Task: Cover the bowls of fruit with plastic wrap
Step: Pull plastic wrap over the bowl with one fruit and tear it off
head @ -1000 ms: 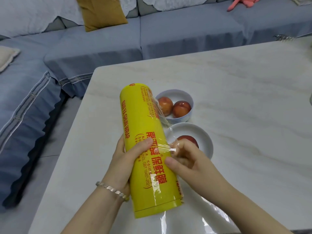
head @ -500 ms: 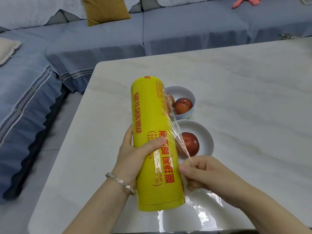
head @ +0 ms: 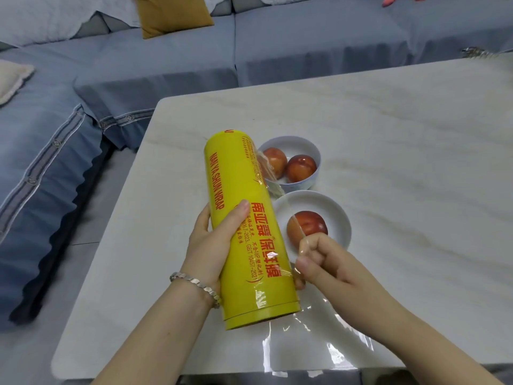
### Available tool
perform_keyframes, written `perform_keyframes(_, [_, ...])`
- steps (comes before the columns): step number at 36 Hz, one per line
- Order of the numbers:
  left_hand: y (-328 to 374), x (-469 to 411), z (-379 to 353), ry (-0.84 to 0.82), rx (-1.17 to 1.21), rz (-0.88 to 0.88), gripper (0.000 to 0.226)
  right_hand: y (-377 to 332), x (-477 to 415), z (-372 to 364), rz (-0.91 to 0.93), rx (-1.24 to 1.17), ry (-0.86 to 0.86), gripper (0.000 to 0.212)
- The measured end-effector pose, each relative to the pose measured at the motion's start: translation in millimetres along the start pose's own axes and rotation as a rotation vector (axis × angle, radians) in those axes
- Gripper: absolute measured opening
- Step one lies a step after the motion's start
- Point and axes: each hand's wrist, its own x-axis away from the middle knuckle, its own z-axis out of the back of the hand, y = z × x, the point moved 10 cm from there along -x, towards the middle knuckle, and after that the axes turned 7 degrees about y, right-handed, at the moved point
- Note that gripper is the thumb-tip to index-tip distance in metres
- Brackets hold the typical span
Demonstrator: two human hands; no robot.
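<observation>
The left hand point(head: 206, 240) curls round the yellow cylindrical roll of plastic wrap point(head: 244, 218) over the white marble tabletop point(head: 402, 140); only its thumb shows. The roll hides part of the near shallow white bowl point(head: 337, 218). The right hand point(head: 324, 263) has curled fingers point(head: 305, 248) pinching faint clear film point(head: 273, 184) over one red fruit point(head: 312, 226). The far white bowl point(head: 315, 152) holds two. A blue sofa point(head: 305, 45) lies beyond.

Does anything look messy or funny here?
Yes. The film peeling off the yellow roll is bunched into a thin twisted strip where the right hand pinches it, instead of a flat sheet. More crinkled wrap lies at the table's near edge.
</observation>
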Motion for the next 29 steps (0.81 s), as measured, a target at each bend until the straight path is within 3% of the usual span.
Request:
perform_keyframes(3, [3.4, 0.5, 0.2, 0.02, -0.01, -0.02, 0.078, -2.2, 2.2, -0.2, 0.006, 0.027, 0.047, 0.019])
perform_keyframes(13, [7.0, 2.3, 6.0, 0.068, -0.027, -0.054, 0.077, -11.4, 0.4, 12.0, 0.042, 0.015, 0.167, 0.016])
perform_keyframes(21, [13.8, 3.4, 6.4, 0.116, -0.045, -0.093, 0.084, -3.6, 2.9, 3.1, -0.02, -0.113, 0.178, 0.016])
perform_keyframes(25, [15.1, 2.4, 6.6, 0.138, -0.064, -0.093, 0.076, -7.0, 2.2, 2.1, -0.029, -0.146, 0.176, 0.015])
perform_keyframes(29, [23.5, 3.3, 11.5, 0.212, -0.142, -0.21, 0.083, -11.7, 6.0, 0.4, -0.075, -0.226, 0.131, 0.013])
